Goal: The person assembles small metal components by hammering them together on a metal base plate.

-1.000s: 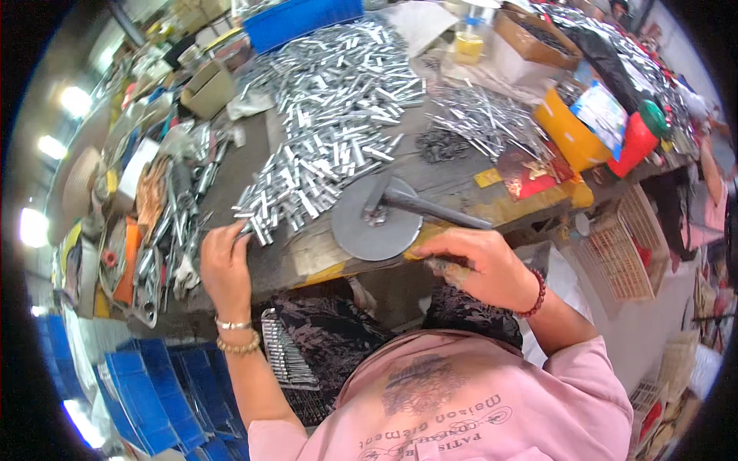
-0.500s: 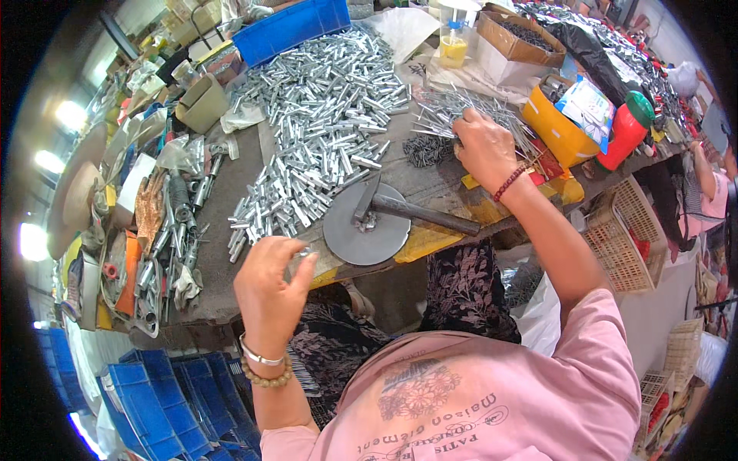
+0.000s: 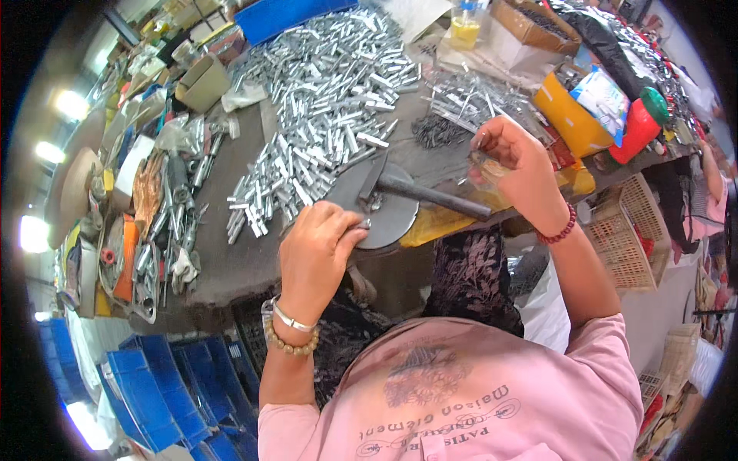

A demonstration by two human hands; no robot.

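Observation:
Over the table's front edge, my left hand (image 3: 314,250) pinches a small shiny metal piece (image 3: 364,223) between thumb and fingers, beside a round grey metal plate (image 3: 398,228). A hammer (image 3: 430,196) lies across that plate, its head on the middle and its handle pointing right. My right hand (image 3: 523,165) is raised right of the hammer, fingers curled together and blurred by motion; what they hold is too small to make out. Behind it lie a heap of small dark metal parts (image 3: 440,131) and a bundle of thin metal rods (image 3: 480,98).
A large pile of silver metal tubes (image 3: 323,115) spreads behind the plate, below a blue bin (image 3: 288,17). Tools crowd the left, with an orange handle (image 3: 127,261). At right stand a yellow container (image 3: 569,115), a red bottle (image 3: 639,131) and a plastic basket (image 3: 626,230).
My right hand has lifted off the dark parts and come nearer, fingers curled. My left hand has moved right toward the plate, its fingers drawn together. The view has shifted slightly.

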